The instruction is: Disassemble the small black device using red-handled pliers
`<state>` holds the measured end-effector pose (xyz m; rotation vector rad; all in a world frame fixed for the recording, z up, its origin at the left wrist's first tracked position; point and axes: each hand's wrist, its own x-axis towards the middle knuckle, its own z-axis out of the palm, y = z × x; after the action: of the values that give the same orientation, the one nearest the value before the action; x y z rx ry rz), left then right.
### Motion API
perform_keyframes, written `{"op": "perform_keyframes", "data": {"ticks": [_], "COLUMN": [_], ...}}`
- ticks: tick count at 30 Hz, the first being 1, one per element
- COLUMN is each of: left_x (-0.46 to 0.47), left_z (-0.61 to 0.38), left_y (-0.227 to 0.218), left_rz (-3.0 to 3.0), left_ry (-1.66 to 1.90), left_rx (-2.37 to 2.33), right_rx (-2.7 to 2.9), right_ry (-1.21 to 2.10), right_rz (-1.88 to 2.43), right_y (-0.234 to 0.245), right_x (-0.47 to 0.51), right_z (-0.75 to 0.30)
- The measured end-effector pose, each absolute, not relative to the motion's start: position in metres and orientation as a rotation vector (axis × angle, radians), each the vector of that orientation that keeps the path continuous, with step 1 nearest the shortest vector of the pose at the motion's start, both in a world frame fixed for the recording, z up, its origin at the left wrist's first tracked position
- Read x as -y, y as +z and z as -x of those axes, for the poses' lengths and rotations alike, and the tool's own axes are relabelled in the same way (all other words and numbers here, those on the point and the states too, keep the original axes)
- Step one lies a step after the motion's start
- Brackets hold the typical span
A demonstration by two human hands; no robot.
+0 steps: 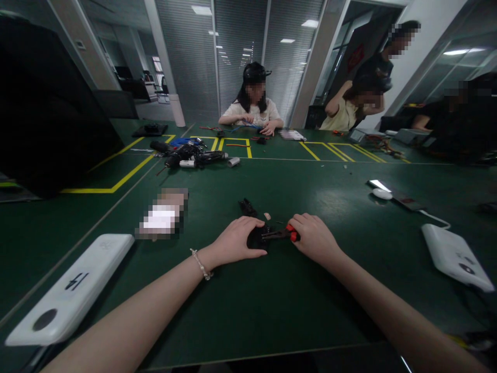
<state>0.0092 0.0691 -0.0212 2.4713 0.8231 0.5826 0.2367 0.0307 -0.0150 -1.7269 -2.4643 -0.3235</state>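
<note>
My left hand (233,239) is curled on the green table with a small black part (256,238) between thumb and fingers; the part's exact kind is hard to make out. In my right hand (313,237) are red-handled pliers (277,234), their dark jaws pointing left. The jaw tips reach the black part; whether they grip it I cannot tell. Just beyond my left hand lies another black piece (247,207), with a small tan scrap (266,216) close by. A beaded bracelet (201,265) circles my left wrist.
A white device marked 14 (77,285) lies at left, near a blurred phone (163,212). Another white device (456,254) is at right with a cable. Tools and cables (190,155) are heaped farther back. Across the table a person (252,103) handles wires; other people are at right.
</note>
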Motion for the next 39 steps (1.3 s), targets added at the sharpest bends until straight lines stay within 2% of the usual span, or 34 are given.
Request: {"op": "perform_keyframes", "data": {"ticks": [31,39], "left_x": [-0.0720,-0.0658], "left_z": [-0.0082,-0.0124], "left_y": [-0.0185,-0.0195], "left_rz": [-2.529,-2.534], "left_ry": [0.472,0.546], "left_rx": [-0.692,-0.822], "right_rx": [2.525,2.500], "right_ry": [-0.408,-0.395], "right_rz": [1.684,1.693], "right_y": [-0.0124,-0.0122], "right_x": [-0.0278,-0.0279], "right_z": [-0.2362,-0.2347]}}
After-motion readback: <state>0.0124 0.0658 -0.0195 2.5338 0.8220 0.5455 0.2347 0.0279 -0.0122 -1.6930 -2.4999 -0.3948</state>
